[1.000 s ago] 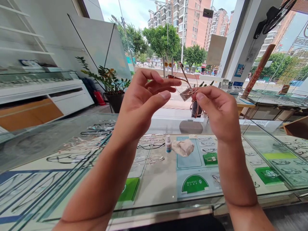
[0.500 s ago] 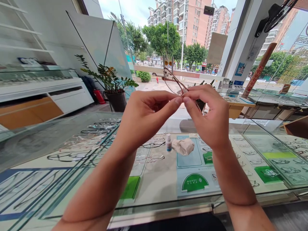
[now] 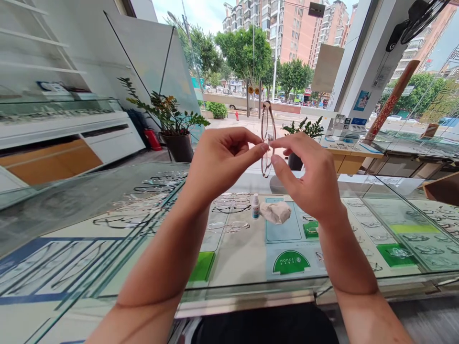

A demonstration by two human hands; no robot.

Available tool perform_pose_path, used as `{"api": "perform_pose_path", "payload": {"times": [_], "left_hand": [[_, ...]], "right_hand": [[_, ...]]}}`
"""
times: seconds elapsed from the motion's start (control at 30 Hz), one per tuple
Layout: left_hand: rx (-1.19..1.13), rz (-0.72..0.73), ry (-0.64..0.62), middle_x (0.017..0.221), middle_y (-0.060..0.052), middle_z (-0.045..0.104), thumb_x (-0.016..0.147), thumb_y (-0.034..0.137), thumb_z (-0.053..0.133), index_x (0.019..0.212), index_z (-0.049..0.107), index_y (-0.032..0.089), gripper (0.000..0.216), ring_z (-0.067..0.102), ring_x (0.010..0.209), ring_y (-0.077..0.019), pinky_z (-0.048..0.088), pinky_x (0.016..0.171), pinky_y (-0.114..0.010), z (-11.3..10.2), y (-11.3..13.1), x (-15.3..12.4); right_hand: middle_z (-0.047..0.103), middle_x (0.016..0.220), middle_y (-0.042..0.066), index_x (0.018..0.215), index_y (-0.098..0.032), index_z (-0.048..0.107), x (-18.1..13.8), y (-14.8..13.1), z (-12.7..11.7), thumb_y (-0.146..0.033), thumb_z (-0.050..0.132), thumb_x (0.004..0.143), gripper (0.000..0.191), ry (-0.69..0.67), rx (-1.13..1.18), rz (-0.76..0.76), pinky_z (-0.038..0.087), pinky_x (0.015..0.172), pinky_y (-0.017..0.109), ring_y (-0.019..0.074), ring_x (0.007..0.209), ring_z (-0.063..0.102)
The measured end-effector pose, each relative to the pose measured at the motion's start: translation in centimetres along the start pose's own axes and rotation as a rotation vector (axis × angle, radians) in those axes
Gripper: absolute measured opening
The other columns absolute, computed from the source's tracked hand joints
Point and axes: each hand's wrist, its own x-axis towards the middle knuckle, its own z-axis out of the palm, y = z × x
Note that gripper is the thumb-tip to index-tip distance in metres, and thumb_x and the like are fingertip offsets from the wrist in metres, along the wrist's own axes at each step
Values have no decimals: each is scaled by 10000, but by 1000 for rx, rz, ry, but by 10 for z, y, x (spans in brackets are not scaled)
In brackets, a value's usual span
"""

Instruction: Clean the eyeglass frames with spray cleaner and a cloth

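I hold a thin metal pair of glasses (image 3: 267, 129) up in front of me, above the glass counter (image 3: 251, 282). My left hand (image 3: 222, 160) pinches the frame between thumb and forefinger at its middle. My right hand (image 3: 308, 177) is right beside it, with forefinger and thumb at the frame's lower part and the other fingers loosely curled. The glasses stand on edge, one lens above the other. Below my hands on the counter lie a crumpled cloth (image 3: 275, 211) and a small white bottle (image 3: 255, 206).
The counter holds several rows of glasses (image 3: 229, 208) under its glass top, with green signs (image 3: 291, 263) among them. A grey case (image 3: 278, 184) sits at the far edge. A potted plant (image 3: 172, 129) stands behind the counter; shelves (image 3: 53, 119) run along the left.
The glasses have turned from a slanted position to standing on edge. My hands stay close together at the frame, and my right hand's fingers have loosened a little.
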Motion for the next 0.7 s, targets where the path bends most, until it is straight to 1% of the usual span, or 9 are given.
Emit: {"api": "perform_pose_path", "payload": {"times": [0.07,0.13,0.2,0.27,0.33,0.4,0.47,0.57,0.7], "left_hand": [[58,-30,-6,510,46,400,820,433,737,796,760,214,222,353,532,-112,281,524,-283,0,-11,6],[95,-67,-34,505,60,334,813,415,708,800,755,206,215,312,533,-111,251,543,-283,-1,-28,10],[144,-116,-90,507,65,318,814,428,690,820,757,192,246,295,540,-110,229,564,-282,-4,-48,9],[211,-140,-173,523,59,358,794,431,699,822,763,180,261,300,555,-111,223,585,-284,-9,-71,4],[239,-166,-290,540,54,377,784,438,704,838,775,179,274,314,564,-114,228,602,-285,-16,-92,-5],[275,-218,-365,531,55,357,790,458,695,850,784,176,301,316,554,-118,216,603,-289,-23,-109,-16],[324,-258,-414,537,53,346,816,478,662,880,790,173,337,316,550,-122,209,600,-291,-29,-122,-25],[380,-284,-506,554,41,374,821,497,627,868,792,173,367,359,555,-127,234,595,-285,-34,-134,-34],[461,-332,-692,600,8,499,759,479,643,829,795,191,333,446,589,-147,267,591,-285,-34,-140,-37]], "right_hand": [[663,802,11,919,-216,696,-2,10,0,-303,571,970,161,12,4,48,457,759,336,162,733,569],[484,600,-50,844,-212,676,-11,24,5,-335,563,969,209,10,-12,155,375,643,300,125,574,427],[360,553,-74,804,-208,656,-26,41,17,-335,557,947,215,-13,-24,284,314,601,289,114,535,352],[353,553,-71,781,-201,647,-47,56,34,-322,560,911,198,-66,-39,397,293,599,290,116,543,357],[357,561,-64,768,-196,641,-68,70,52,-319,541,896,203,-80,-30,485,302,615,292,122,558,376],[360,572,-57,764,-193,642,-86,79,69,-363,544,888,233,-82,-33,552,300,617,297,131,568,390],[368,582,-62,820,-191,667,-98,85,81,-436,601,864,257,-130,-14,592,299,616,297,132,561,395],[341,541,-73,794,-206,642,-107,92,88,-522,601,860,325,-170,29,639,281,587,291,129,530,357],[360,496,-62,658,-216,577,-110,104,82,-560,548,859,400,-91,108,757,280,572,288,125,520,323]]}}
